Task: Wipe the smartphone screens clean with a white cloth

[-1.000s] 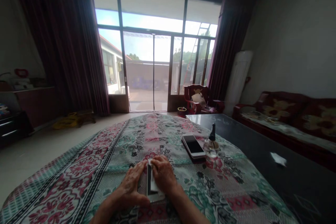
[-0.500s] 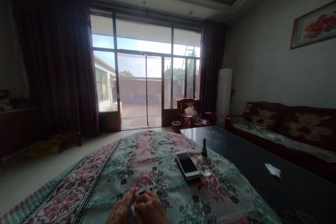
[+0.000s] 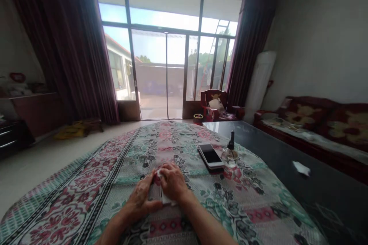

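Both of my hands rest close together on a floral cloth (image 3: 115,168) that covers the table. My left hand (image 3: 140,198) curls round the left edge of a small flat device (image 3: 157,191) with a dark face and white rim. My right hand (image 3: 173,182) presses a white wipe (image 3: 166,200) down on the device, fingers closed over it. Most of the device is hidden under the two hands.
A white phone (image 3: 211,155) lies on a dark case to the right, beside a small glass bottle (image 3: 230,153) with a dark cap. The bare dark tabletop (image 3: 276,164) carries a crumpled white scrap (image 3: 301,168). A sofa (image 3: 322,126) lines the right wall.
The view tipped up half a second ago and has dropped back down. My hands sit slightly farther up the cloth, and my right hand covers more of the device than before.
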{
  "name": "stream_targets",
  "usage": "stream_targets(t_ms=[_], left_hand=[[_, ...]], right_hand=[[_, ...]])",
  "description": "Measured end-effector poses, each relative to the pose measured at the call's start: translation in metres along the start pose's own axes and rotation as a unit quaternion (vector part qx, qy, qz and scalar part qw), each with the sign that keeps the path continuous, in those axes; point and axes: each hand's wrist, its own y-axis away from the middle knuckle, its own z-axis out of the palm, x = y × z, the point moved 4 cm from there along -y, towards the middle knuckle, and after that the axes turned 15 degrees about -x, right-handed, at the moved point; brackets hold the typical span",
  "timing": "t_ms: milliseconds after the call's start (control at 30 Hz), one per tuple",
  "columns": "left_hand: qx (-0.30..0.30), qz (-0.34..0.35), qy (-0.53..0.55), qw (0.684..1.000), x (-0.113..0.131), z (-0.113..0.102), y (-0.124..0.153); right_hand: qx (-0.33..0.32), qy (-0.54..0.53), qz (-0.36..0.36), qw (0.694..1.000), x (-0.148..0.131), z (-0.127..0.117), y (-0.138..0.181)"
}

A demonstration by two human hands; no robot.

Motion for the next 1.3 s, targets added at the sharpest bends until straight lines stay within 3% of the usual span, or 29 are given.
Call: stream_targets(t_ms=[300,633,967,1300], left_hand=[[-0.006,-0.016,0.031,0.999,0.008,-0.008,0.001],[0.023,0.011,0.021,0.999,0.007,-0.006,0.000],[0.020,-0.006,0.024,0.999,0.004,-0.004,-0.001],[0.045,0.024,0.001,0.999,-0.001,-0.003,-0.004]], right_hand=[[-0.004,0.023,0.007,1.000,0.004,-0.001,-0.009],[-0.047,0.001,-0.064,0.997,-0.018,-0.007,0.034],[-0.001,0.009,-0.012,1.000,0.003,-0.003,-0.002],[0.032,-0.051,-0.034,0.998,0.020,-0.001,-0.009]])
